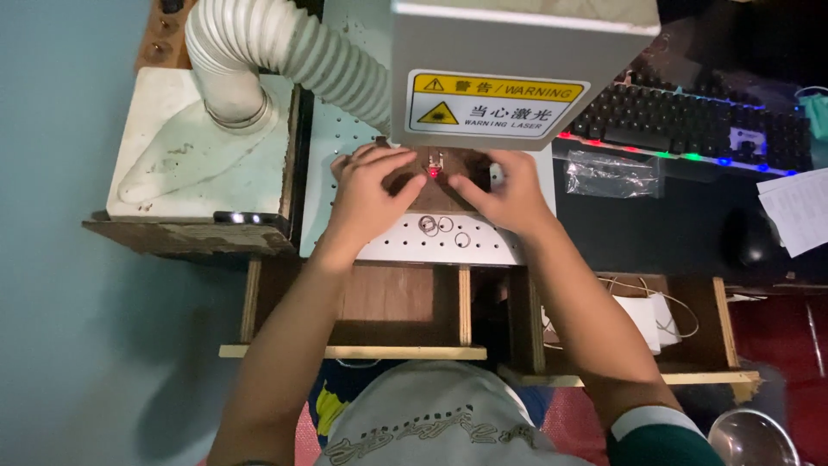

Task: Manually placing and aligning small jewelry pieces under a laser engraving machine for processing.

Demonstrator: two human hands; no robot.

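Both of my hands rest on a small brown wooden block [442, 192] that lies on the white perforated plate [405, 246] under a grey laser machine head [517, 60]. My left hand [371, 192] presses the block's left side, fingers curled over it. My right hand [509, 194] holds its right side. Between the fingertips sits a tiny metal piece [435, 164] with a red light dot on it. Three small metal rings [444, 228] lie loose on the plate just in front of the block.
A white ribbed hose [285, 47] runs to a white hood [198, 147] at the left. At the right are a backlit black keyboard [690, 121], a clear plastic bag [611, 174], a black mouse [749, 235] and papers [798, 207]. Wooden open drawers [388, 311] lie below.
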